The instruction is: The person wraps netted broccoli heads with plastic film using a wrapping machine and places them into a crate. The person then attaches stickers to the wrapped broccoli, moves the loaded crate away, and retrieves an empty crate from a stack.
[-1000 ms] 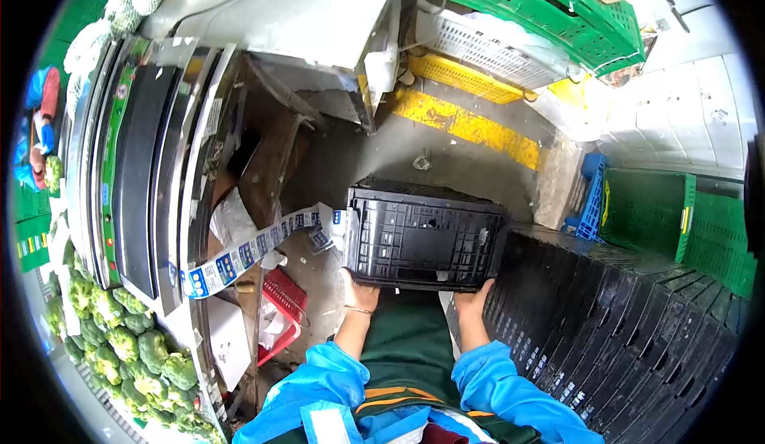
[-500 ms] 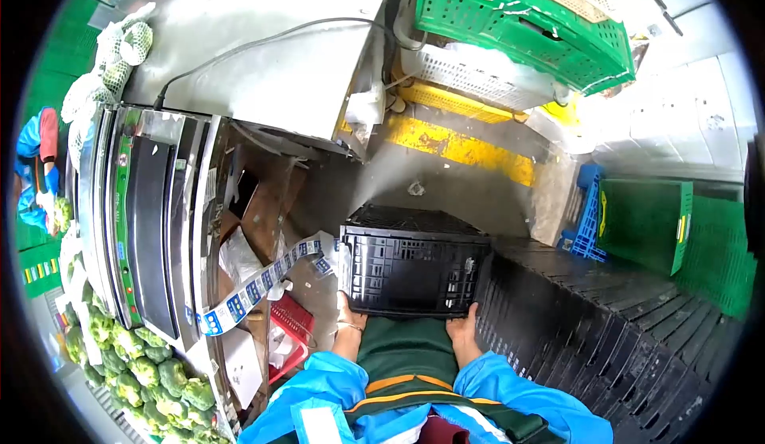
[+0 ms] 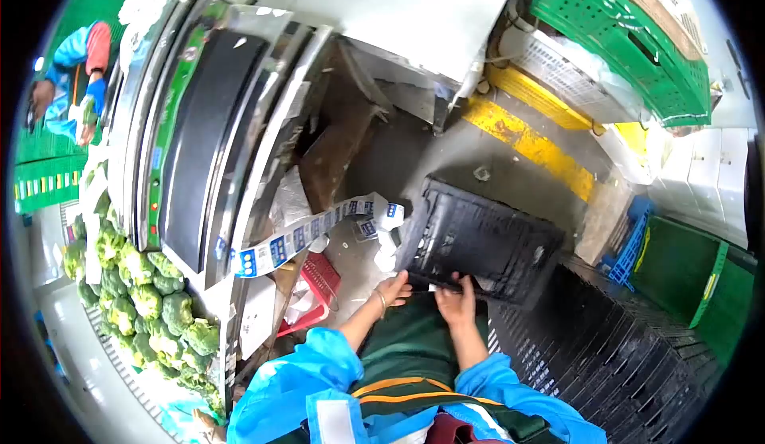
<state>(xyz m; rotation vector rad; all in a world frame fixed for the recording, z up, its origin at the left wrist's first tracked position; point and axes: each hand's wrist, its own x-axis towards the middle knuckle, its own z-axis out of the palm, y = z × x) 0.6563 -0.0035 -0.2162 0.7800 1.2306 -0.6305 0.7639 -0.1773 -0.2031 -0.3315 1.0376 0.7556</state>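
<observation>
A black plastic crate lies in front of my body, turned at an angle above the floor; whether it rests on anything cannot be seen. My left hand, with a band on its wrist, is closed at the crate's near left corner. Along the crate's near edge is my right hand, its fingers stretched out and apart, touching or very close to the rim. Both hands are just above the dark green apron. A strip of blue and white labels curls down left of the crate.
Stacked black crates stand at the right. On the left are a wrapping machine and piled broccoli. A red basket sits low beside the machine. Green crates stand behind. Another person's sleeve shows far left.
The crate has turned clockwise and shifted right. My right hand has moved from its right side to the near edge and opened. The view has swung left.
</observation>
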